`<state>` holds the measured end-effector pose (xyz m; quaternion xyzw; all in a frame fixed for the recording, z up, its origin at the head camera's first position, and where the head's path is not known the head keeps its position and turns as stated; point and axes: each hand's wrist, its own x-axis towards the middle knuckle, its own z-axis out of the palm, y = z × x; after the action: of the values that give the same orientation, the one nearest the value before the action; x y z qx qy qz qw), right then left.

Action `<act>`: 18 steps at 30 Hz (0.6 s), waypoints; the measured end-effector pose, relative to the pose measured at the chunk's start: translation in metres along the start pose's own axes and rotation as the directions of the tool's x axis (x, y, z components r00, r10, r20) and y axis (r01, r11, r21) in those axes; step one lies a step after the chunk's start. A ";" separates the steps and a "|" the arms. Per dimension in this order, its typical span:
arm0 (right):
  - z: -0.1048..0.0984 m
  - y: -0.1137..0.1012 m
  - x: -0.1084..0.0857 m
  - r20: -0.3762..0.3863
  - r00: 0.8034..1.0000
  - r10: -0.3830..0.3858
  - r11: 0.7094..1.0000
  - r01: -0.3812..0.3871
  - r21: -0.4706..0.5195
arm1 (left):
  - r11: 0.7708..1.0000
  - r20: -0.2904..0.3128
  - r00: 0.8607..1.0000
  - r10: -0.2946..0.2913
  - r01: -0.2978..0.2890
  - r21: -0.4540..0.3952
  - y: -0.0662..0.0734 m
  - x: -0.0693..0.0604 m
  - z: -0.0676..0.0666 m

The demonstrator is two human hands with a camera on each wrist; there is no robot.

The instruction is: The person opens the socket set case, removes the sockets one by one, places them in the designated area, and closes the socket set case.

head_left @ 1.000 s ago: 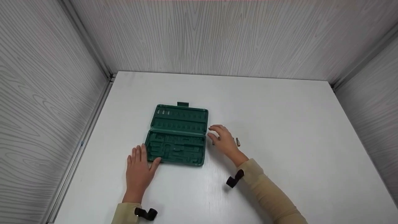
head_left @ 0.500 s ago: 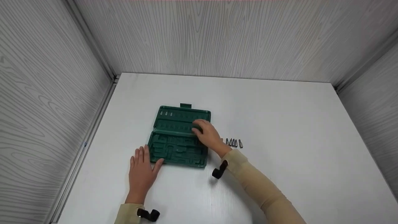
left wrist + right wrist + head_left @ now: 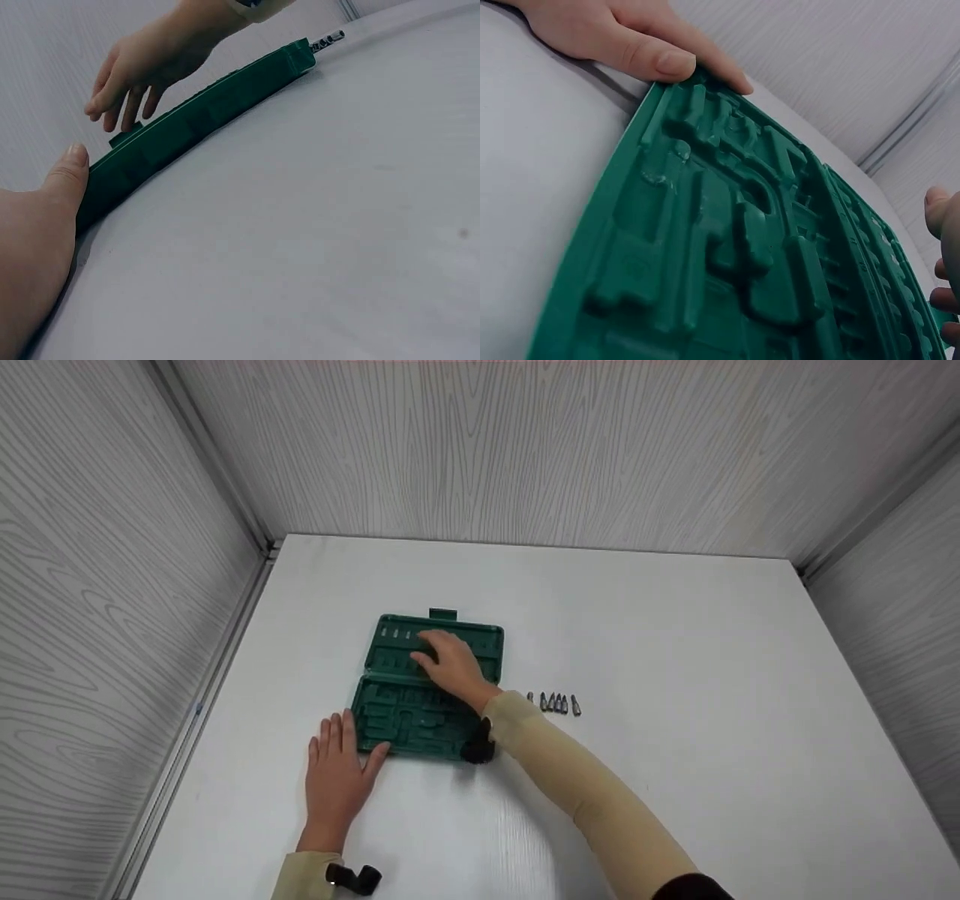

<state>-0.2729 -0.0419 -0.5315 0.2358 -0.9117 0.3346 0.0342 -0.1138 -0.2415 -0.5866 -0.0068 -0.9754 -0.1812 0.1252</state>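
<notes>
A green plastic bit case [image 3: 427,750] lies open and flat on the white table. My left hand [image 3: 335,780] rests at its near left corner, fingers extended along the side and thumb against the front edge. My right hand [image 3: 452,664] hovers over the far half, fingers loosely bent. Its thumb and fingers stand apart with nothing seen between them, also in the right wrist view. Just left of its fingertips, three small pale screwdriver bits [image 3: 396,634] sit in the far row of slots. Right of the case, several metal screwdriver bits [image 3: 557,703] lie in a row.
The case's latch [image 3: 443,614] sticks out at its far edge. Moulded hollows [image 3: 750,240] fill the near half. Pale wood-grain panels [image 3: 480,450] enclose the white table [image 3: 675,660] at the back and sides. The right sleeve [image 3: 585,787] crosses the case's right edge.
My right hand has moved left from beside the row of bits to above the case's far half, uncovering more of the row. My left hand has stayed at the case's corner.
</notes>
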 end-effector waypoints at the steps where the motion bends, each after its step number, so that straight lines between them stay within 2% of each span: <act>1: 0.001 -0.001 0.003 0.000 1.000 0.003 1.000 -0.003 -0.013 | 1.000 0.002 1.000 0.001 -0.001 -0.002 0.000 0.000 0.000; 5: 0.007 0.000 0.013 -0.008 0.999 0.049 0.998 -0.049 -0.029 | 1.000 -0.009 1.000 0.007 -0.007 -0.007 0.002 -0.001 0.002; 12: 0.021 0.001 0.026 -0.070 0.986 0.151 0.988 -0.149 0.029 | 1.000 0.002 1.000 0.004 -0.004 -0.019 0.004 -0.005 0.004; 18: 0.031 -0.008 0.035 -0.052 0.975 0.215 0.977 -0.215 -0.001 | 1.000 0.004 1.000 -0.010 0.010 -0.005 0.001 -0.008 0.002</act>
<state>-0.2971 -0.0803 -0.5432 0.1269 -0.9317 0.3395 0.0221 -0.1068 -0.2399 -0.5898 -0.0024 -0.9753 -0.1840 0.1222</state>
